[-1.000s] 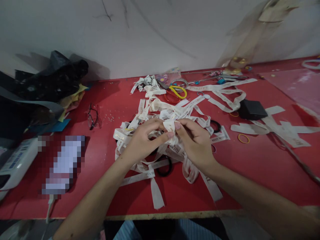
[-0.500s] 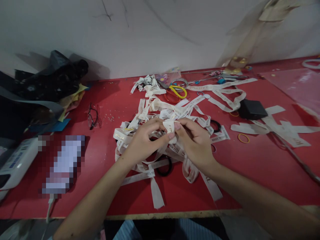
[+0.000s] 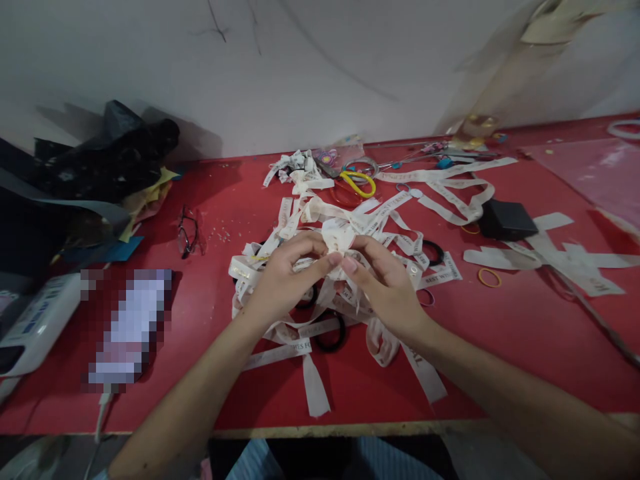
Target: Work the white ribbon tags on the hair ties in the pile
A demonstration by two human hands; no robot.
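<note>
My left hand (image 3: 287,273) and my right hand (image 3: 385,283) meet over a heap of white printed ribbon strips (image 3: 350,220) on the red table (image 3: 500,333). Both pinch a folded piece of white ribbon (image 3: 339,237) between thumbs and fingertips, held just above the heap. Black hair ties (image 3: 330,331) lie under and beside the ribbons, below my hands. More loose ribbon ends (image 3: 315,387) trail toward the table's front edge.
Eyeglasses (image 3: 188,231) lie to the left, beyond them a black bag (image 3: 110,157) and coloured paper. A white device (image 3: 35,323) sits at far left. Scissors with yellow handles (image 3: 357,181), a black box (image 3: 507,219), rubber bands (image 3: 488,277) and more ribbon strips (image 3: 555,257) lie behind and right.
Both hands have lifted the folded ribbon slightly up and away from me; the fingers have shifted on it, and the folded piece now shows more above the thumbs.
</note>
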